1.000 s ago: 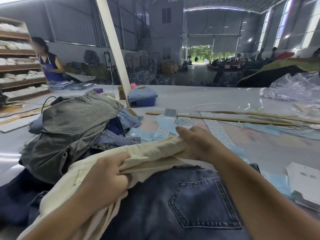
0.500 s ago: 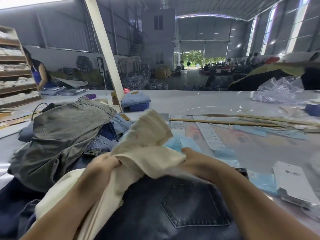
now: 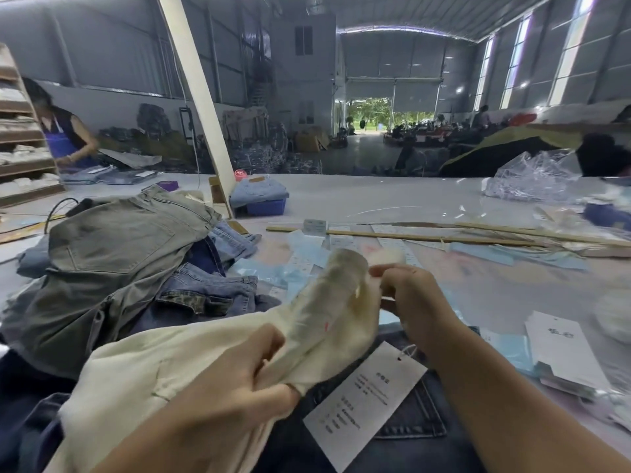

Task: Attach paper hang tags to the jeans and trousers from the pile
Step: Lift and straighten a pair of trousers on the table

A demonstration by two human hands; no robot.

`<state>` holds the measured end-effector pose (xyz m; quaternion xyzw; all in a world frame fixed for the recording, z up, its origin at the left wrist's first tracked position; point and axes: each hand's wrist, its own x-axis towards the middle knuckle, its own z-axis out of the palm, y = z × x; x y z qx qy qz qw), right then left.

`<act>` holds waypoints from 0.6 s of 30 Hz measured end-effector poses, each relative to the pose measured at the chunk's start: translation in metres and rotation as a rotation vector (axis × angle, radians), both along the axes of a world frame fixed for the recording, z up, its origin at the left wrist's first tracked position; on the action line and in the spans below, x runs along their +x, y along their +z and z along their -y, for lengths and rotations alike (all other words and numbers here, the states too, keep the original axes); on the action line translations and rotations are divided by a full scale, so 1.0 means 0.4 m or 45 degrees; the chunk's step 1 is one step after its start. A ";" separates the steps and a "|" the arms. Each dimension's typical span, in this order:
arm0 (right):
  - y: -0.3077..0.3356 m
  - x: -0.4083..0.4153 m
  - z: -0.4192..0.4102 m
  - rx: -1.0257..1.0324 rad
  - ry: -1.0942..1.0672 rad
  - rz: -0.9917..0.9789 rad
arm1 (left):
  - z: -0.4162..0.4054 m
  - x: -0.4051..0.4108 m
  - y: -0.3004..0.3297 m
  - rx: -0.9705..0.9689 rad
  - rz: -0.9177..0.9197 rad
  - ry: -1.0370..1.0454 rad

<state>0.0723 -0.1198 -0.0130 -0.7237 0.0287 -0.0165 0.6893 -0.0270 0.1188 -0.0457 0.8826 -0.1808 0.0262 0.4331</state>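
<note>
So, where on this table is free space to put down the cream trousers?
Bare grey tabletop lies beyond the long wooden sticks, between the blue plastic box and the clear plastic bag. Crowded: the jeans pile left, the white hang-tag stack right.

Both forearms extend forward from the lower edge of the view, converging toward the centre. The left hand (image 3: 239,387) sits low, fingers curled and thumb pressed down, gripping the cream fabric (image 3: 191,356). The right hand (image 3: 415,302) is raised higher and further forward, wrist bent, fingertips pinching the upper edge of the same fabric.
</note>
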 end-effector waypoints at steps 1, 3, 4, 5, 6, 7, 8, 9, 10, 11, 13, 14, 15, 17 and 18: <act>0.009 -0.011 0.001 -0.076 -0.072 0.090 | 0.014 0.000 0.005 0.031 -0.066 0.019; 0.024 -0.043 0.002 -0.394 -0.234 0.321 | 0.058 -0.002 0.011 0.040 -0.225 0.077; 0.033 -0.065 0.001 -0.550 -0.291 0.458 | 0.081 0.004 0.011 0.088 -0.210 0.140; 0.045 -0.093 -0.003 -0.665 -0.324 0.586 | 0.106 0.011 0.013 0.151 -0.146 0.201; 0.056 -0.121 -0.006 -0.760 -0.355 0.692 | 0.134 0.015 0.016 0.196 -0.082 0.239; 0.066 -0.147 -0.005 -0.841 -0.384 0.767 | 0.164 0.018 0.019 0.228 -0.032 0.249; 0.073 -0.170 -0.001 -0.911 -0.412 0.813 | 0.193 0.020 0.020 0.263 -0.005 0.244; 0.081 -0.192 0.004 -0.970 -0.433 0.838 | 0.218 0.017 0.020 0.293 0.014 0.235; 0.086 -0.213 0.010 -1.016 -0.448 0.857 | 0.239 0.012 0.021 0.318 0.021 0.228; 0.090 -0.232 0.018 -1.047 -0.462 0.868 | 0.256 0.004 0.022 0.338 0.019 0.218; 0.095 -0.271 0.034 -1.073 -0.480 0.880 | 0.281 -0.011 0.023 0.376 0.052 0.185; 0.093 -0.288 0.041 -1.076 -0.471 0.858 | 0.289 -0.018 0.024 0.397 0.090 0.167; 0.090 -0.304 0.045 -1.082 -0.459 0.818 | 0.294 -0.025 0.024 0.402 0.125 0.148; 0.082 -0.334 0.051 -1.100 -0.486 0.758 | 0.298 -0.035 0.020 0.310 0.098 0.076; 0.079 -0.344 0.055 -1.103 -0.522 0.739 | 0.298 -0.039 0.020 0.224 0.033 0.014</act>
